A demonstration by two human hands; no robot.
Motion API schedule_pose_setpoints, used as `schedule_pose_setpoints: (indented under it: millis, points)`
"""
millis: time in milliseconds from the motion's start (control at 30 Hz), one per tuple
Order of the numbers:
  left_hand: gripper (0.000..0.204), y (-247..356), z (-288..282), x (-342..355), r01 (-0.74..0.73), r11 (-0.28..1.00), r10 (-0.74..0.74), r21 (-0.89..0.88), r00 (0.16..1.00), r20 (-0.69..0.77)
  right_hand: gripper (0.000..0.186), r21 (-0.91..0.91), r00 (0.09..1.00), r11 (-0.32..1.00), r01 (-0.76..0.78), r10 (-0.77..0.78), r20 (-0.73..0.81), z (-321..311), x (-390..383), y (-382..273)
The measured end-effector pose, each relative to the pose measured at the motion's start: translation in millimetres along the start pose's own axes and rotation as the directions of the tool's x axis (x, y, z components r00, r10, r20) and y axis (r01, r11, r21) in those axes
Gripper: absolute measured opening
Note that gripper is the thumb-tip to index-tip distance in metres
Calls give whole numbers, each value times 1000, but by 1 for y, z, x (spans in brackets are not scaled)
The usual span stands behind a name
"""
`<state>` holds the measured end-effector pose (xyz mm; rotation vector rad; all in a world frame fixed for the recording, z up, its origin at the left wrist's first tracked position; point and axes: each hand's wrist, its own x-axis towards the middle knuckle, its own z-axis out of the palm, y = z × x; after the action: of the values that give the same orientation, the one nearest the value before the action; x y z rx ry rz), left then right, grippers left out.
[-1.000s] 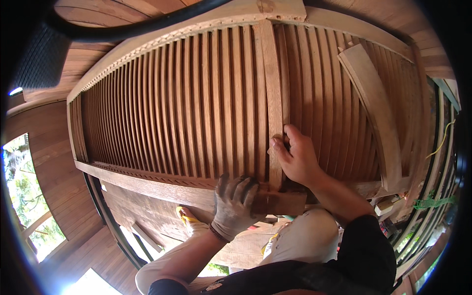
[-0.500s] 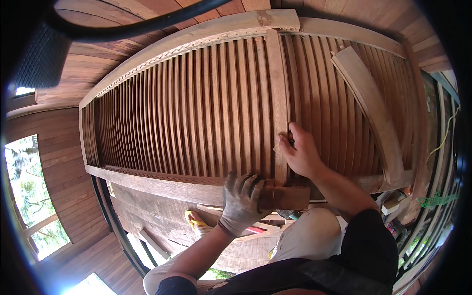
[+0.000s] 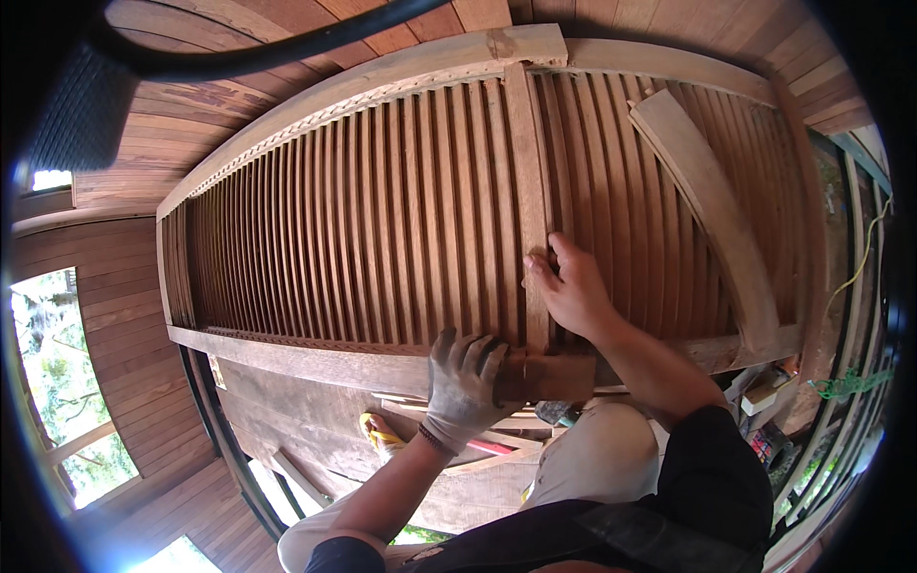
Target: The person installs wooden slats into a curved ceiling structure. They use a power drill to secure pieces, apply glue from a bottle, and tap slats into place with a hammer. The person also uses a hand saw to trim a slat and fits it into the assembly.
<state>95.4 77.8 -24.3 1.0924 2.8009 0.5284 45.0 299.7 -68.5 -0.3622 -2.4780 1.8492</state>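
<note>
A large louvred wooden shutter (image 3: pixel 353 220) lies in front of me, its slats set side by side in a frame. My right hand (image 3: pixel 569 291), bare, pinches the edge of the middle crossbar (image 3: pixel 523 162), with the thumb on its face and the index finger at its right side. On my left hand (image 3: pixel 466 382) is a pale glove with greyed fingers. It grips the near rail (image 3: pixel 306 363), fingers curled over it beside a short projecting wooden end (image 3: pixel 549 378). The thumb side and palm are partly hidden.
A loose curved-looking board (image 3: pixel 712 210) lies slantwise over the right slats. Plank walls (image 3: pixel 115 334) with window openings stand left. Below the shutter are wooden boards (image 3: pixel 287 411), my knee (image 3: pixel 602 454) and a foot in a yellow-strapped sandal (image 3: pixel 380 430). Green netting (image 3: pixel 850 384) hangs at the right.
The shutter sits slightly farther left in the picture. My right hand has shifted a little with the crossbar, its thumb and index finger spread slightly more. My left hand keeps its place on the rail.
</note>
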Motion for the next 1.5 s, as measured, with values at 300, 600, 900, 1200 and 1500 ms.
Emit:
schedule_pose_setpoints:
  millis: [300, 600, 900, 1200, 1500]
  points:
    - [73, 4, -9, 10, 38, 999, -38, 9, 998, 57, 26, -137, 999, 990, -38, 38, -6, -7, 0, -16]
    - [86, -4, -11, 18, 7, 997, -27, 75, 965, 259, 39, -251, 844, 920, 300, -379, -380, -38, 14, -21]
    - [87, -1, -10, 22, 29, 996, -54, 81, 946, 320, 53, -198, 867, 896, 396, -437, -240, 26, 53, -4]
    - [91, -3, -12, 22, 52, 993, -87, 108, 934, 347, 53, -8, 908, 942, 336, -326, -264, 11, 41, -2]
    - [85, 1, -12, 25, 25, 991, -64, 130, 950, 306, 43, 277, 953, 914, 296, -264, -148, -31, -98, 14]
